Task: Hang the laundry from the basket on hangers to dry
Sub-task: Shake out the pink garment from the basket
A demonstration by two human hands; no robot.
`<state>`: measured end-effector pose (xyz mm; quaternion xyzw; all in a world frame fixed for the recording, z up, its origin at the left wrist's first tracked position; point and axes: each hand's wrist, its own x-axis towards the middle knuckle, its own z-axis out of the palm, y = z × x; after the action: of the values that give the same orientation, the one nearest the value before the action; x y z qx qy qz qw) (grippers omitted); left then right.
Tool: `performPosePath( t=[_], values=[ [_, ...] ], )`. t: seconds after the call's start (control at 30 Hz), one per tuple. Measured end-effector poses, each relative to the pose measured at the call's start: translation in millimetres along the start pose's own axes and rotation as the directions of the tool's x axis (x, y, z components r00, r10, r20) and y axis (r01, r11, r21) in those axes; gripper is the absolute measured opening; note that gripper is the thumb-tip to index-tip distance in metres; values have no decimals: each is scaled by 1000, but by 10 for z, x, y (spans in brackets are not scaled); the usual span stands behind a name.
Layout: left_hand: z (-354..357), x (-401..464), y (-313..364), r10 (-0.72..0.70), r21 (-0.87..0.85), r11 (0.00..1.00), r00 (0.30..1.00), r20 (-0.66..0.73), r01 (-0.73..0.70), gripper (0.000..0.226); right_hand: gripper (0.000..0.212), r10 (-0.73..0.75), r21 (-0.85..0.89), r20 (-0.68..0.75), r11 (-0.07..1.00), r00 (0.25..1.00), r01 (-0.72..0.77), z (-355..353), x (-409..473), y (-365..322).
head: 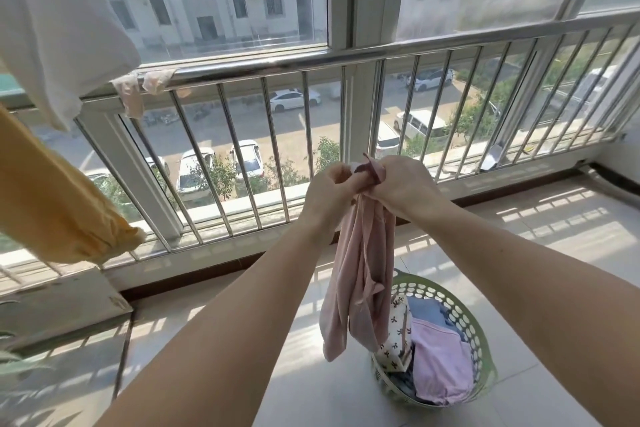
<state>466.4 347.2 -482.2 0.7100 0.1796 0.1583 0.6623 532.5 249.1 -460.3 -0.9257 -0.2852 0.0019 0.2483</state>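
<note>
Held up at chest height before a barred balcony window: a pink garment [360, 274], bunched at its top edge between left hand [330, 192] and right hand [403, 184], both sets of fingers curled and pinching the fabric (and what looks like a dark hanger hook [370, 166] poking up between them). Hanging limp in long folds with a thin strap dangling, clear of the green basket [485, 340] on the floor below. Soft, light and floppy by the look of it, likely to slide off a hanger unless taken at the shoulder seams or straps and spread wide. More laundry waiting in the basket: a lilac piece [440, 357] and a white patterned piece [394, 336]. Yellow cloth [52, 191] and white cloth [59, 28] already hanging at left.
</note>
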Motion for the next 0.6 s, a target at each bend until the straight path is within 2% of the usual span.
performPosePath(
  t=[0.07,0.1,0.2,0.3,0.37,0.5,0.6],
  values=[
    [-39,-64,-71,13,-65,998,1000,-16,-14,8,11,26,48,-10,999,1000,-25,-51,3,8],
    [-52,-99,-140,21,-33,999,998,-55,-22,8,9,42,78,-11,996,999,-41,-65,7,11],
    [-65,-201,-485,18,186,982,987,-163,12,16,10,91,182,4,979,996,-90,-81,10,-5],
    [-46,-344,-841,-7,427,901,988,-153,73,11,11,123,226,11,966,992,-122,-99,9,-52],
    [-18,-407,-1003,-11,528,844,988,-154,91,13,8,138,258,17,956,990,-138,-118,-8,-96],
    [14,-399,-1090,-49,574,808,987,-156,131,7,8,115,308,23,944,993,-116,-167,-42,-179],
    [-8,-349,-1091,-28,562,820,988,-150,109,17,8,110,306,1,946,994,-105,-208,-52,-167]
  ],
)
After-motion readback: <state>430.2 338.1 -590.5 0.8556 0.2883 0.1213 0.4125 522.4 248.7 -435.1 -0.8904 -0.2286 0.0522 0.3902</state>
